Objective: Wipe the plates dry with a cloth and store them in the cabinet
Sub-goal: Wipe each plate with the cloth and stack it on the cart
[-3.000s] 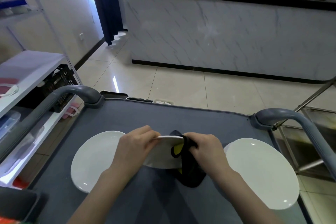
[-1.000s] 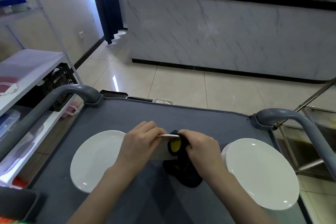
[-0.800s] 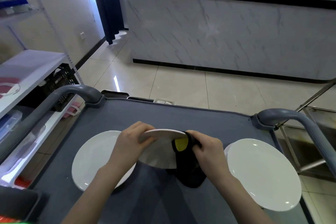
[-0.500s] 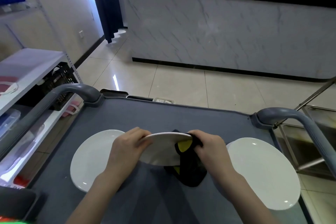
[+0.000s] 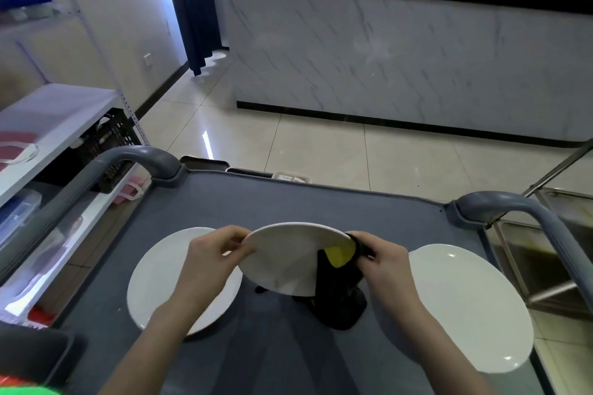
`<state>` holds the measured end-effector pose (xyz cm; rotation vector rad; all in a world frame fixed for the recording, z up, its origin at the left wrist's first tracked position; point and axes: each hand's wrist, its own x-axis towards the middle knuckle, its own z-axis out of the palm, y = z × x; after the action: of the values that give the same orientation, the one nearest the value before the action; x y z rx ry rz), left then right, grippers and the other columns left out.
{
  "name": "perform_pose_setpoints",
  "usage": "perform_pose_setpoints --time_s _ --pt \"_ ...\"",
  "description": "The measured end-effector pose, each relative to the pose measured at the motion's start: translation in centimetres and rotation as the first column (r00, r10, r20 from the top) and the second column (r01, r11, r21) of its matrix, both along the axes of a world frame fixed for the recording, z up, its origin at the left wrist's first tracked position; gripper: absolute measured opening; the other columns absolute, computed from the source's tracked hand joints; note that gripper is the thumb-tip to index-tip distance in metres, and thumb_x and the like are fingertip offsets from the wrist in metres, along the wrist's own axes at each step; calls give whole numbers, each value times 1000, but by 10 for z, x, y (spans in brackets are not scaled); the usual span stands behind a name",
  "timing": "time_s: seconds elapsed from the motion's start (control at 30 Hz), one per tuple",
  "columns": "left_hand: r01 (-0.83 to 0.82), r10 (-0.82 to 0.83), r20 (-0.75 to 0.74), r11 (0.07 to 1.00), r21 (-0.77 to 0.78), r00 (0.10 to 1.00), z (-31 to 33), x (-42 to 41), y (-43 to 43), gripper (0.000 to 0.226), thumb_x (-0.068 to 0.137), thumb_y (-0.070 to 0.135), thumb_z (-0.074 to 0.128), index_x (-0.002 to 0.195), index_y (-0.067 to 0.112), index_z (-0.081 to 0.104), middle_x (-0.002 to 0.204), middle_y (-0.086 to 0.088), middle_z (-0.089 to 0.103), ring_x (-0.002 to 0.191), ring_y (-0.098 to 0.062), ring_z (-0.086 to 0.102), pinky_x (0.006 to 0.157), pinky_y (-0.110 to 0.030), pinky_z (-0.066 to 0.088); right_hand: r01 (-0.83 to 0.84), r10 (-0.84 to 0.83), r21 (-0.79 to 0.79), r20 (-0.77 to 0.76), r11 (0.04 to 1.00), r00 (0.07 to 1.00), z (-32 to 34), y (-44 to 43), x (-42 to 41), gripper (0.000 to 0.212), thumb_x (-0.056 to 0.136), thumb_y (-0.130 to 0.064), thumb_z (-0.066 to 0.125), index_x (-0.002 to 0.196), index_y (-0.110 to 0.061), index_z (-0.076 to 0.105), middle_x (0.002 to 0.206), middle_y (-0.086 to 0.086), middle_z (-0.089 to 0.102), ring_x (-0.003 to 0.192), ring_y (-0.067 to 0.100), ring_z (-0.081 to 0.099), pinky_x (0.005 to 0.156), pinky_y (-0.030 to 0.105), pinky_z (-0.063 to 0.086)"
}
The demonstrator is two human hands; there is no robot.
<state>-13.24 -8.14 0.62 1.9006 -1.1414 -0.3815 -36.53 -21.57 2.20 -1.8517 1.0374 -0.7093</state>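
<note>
left plate (image 5: 154, 279) and right plate (image 5: 468, 308) lie on the cart (image 5: 321, 205); held plate (image 5: 282, 256) between, cloth (image 5: 340, 305) at its right.

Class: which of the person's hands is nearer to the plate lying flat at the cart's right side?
Right. The right hand, gripping the cloth, sits just left of the flat plate; the left hand holds the lifted plate's opposite edge.

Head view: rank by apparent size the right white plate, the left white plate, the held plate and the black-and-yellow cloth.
1. Round white plate lying at right: largest, also nearest.
2. Round white plate lying at left and held white plate: alike; one partly hidden, one tilted, so unranked.
3. Black-and-yellow cloth: smallest.
</note>
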Motion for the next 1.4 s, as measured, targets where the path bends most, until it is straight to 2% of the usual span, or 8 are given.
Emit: perform_pose_setpoints --time_s 0.17,0.37,0.53,0.7,1.03,1.13,1.27,1.4 --pt "61 -45 254 997 -55 966 15 -8 -8 10 85 13 75 83 22 72 75 15 63 67 -9 60 64 -30 47 -38 15 -112 -201 993 980 8 -4 4 41 75 0 58 95 -33 70 81 -13 72 79 14 66 70 37 54" --pt "314 -227 616 949 -35 754 42 -41 -32 24 89 30 56 77 18 74 71 1 62 64 -21 61 48 -33 49 -239 2 -437 -476 867 880 15 15 31 33 80 -14 57 104 -34 66 92 -5 72 85 24 63 66 35 47" --pt "225 -199 354 974 -32 914 27 -24 -27 9 83 16 77 88 22 73 86 11 67 82 -14 61 71 -29 47 -82 -1 -368 -219 926 976 8 16 24 37 72 -11 54 99 -30 70 90 -10 73 82 17 68 69 38 54" --pt "42 -44 98 999 21 994 0 4 -6 14 88 13 71 84 26 70 79 24 67 78 -1 63 69 -16 42 -20 11 -141 -63 990 998 7 8 8 46 75 -2 54 102 -36 67 89 -21 71 85 5 67 74 35 55" --pt "299 -177 650 951 -80 739 28 -39 -30 22 92 27 57 81 18 73 71 2 62 63 -21 57 49 -36 48 -179 -32 -509 -377 842 926 10 22 34 36 68 -5 63 93 -29 71 79 -5 72 73 24 66 57 34 49" --pt "216 -130 518 970 -109 845 23 -40 -27 9 85 27 75 80 20 74 75 7 66 71 -18 58 58 -34 50 -97 -68 -536 -281 839 957 1 29 30 36 67 -3 63 93 -26 72 77 -5 72 70 22 66 53 33 51" --pt "-181 202 202 976 -117 958 5 -27 -5 2 88 25 71 87 24 70 81 12 63 74 -8 59 71 -28 47 5 -145 -580 -196 815 970 -6 30 16 32 71 -6 56 94 -22 72 74 -5 70 64 19 64 52 32 51" --pt "-163 214 -373 973 164 903 -2 -40 0 15 93 48 54 96 38 66 88 4 73 75 -8 71 74 -36 58 6 -115 -634 -131 773 985 -8 40 15 40 73 -6 47 100 -17 74 85 -4 73 73 17 69 58 28 53"
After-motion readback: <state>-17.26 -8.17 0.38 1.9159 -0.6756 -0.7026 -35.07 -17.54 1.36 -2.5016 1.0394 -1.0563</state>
